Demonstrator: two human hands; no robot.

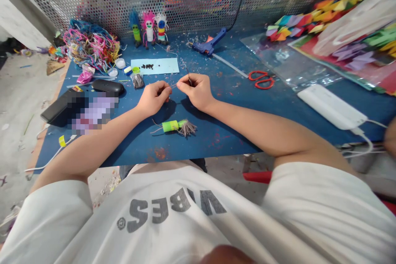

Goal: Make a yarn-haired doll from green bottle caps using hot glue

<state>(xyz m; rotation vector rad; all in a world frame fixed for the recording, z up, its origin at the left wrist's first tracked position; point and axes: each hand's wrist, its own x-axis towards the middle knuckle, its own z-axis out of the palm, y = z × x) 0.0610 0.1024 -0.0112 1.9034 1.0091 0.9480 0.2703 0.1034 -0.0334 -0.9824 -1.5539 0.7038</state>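
Observation:
My left hand [154, 97] and my right hand [195, 89] meet over the blue table [229, 132], both pinched on a thin grey strand [173, 85] stretched between them. The right hand also grips a thin dark tool [189, 79] that sticks up from its fingers. Just in front of the hands lies a small green and yellow roll doll with a grey fringe [175, 126]. Three finished dolls with blue, pink and white hair [149, 27] stand at the back by the mesh wall.
A light blue card with dark beads [155, 66], a glue gun [209, 43], red scissors [261, 79], a tangle of coloured strips [90, 45], a black case [108, 86], a white power bank [331, 106] and folded coloured paper [312, 18] lie around.

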